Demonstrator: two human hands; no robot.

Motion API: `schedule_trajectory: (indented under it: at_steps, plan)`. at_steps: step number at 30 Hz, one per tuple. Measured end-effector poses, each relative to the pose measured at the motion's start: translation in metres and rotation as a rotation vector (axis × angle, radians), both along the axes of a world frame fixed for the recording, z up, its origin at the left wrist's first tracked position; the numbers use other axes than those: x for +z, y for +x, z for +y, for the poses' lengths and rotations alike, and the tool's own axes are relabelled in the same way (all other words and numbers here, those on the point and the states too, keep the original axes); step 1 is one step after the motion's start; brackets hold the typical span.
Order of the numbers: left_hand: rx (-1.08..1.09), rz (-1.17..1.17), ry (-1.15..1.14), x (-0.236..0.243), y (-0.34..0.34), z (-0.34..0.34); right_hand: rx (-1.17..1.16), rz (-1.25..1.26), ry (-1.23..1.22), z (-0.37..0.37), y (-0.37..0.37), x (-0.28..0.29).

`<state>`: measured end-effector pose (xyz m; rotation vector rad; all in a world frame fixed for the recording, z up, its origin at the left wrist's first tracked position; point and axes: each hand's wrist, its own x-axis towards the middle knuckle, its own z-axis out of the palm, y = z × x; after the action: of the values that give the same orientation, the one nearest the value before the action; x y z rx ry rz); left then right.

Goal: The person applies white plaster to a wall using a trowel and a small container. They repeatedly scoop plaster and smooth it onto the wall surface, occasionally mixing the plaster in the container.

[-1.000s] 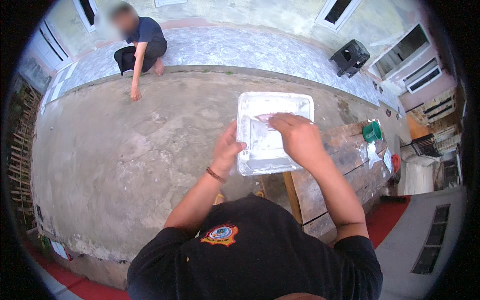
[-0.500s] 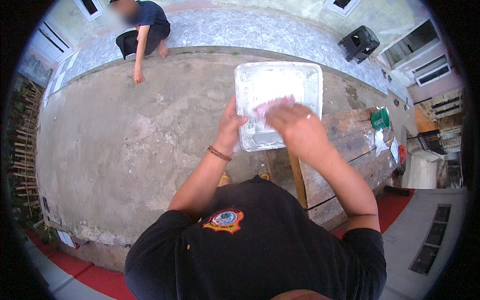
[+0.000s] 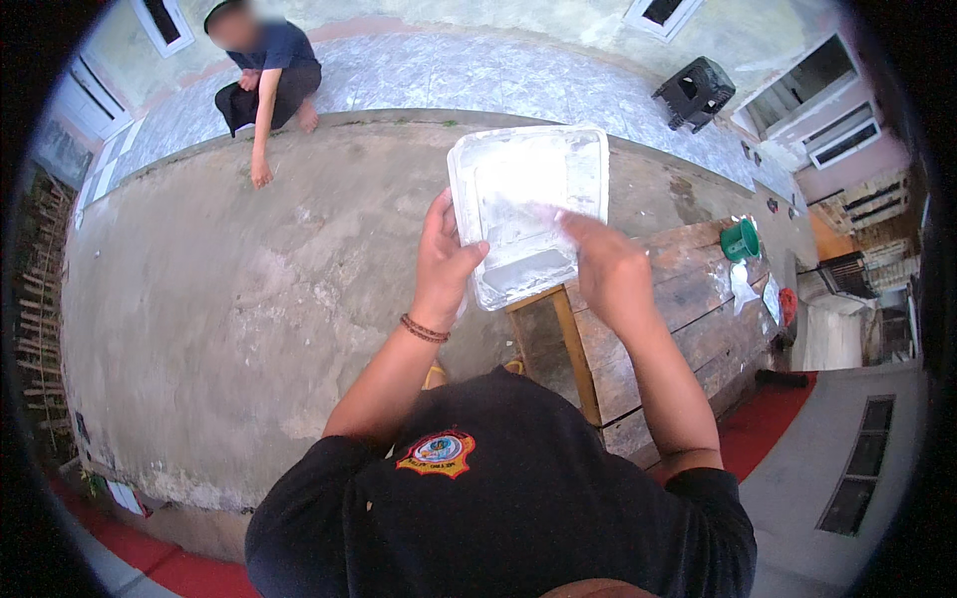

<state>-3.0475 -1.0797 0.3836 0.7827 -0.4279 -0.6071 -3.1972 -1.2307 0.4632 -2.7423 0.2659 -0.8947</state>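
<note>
A rectangular tray, coated inside with white smears, is tilted up in front of me. My left hand is closed on its left rim, the thumb lying over the edge. Inside the tray, against its right half, is my right hand, blurred by motion. Its fingers are closed on a pinkish-white cloth, which is smeared and mostly covered; the earlier frame shows its pink and white colours better.
At my right stands a worn wooden table bearing a green cup and white scraps. Beyond, a black stool lies on the tiled ledge. Another person squats far left, one hand near the concrete ground.
My right hand has swept lower across the tray, and the cloth is now less visible. The tray has shifted a little left in view and tilted slightly.
</note>
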Motion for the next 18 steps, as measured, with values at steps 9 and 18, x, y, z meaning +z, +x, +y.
schedule_trajectory:
  at_steps: [9,18]
  plan:
    - [0.171,-0.158,0.020,0.005,-0.016,-0.012,-0.260,0.043,0.410,0.001,0.012,-0.007]
    - [0.033,-0.169,0.030,0.000,-0.022,-0.017,-0.184,-0.061,0.605,-0.024,0.034,-0.025]
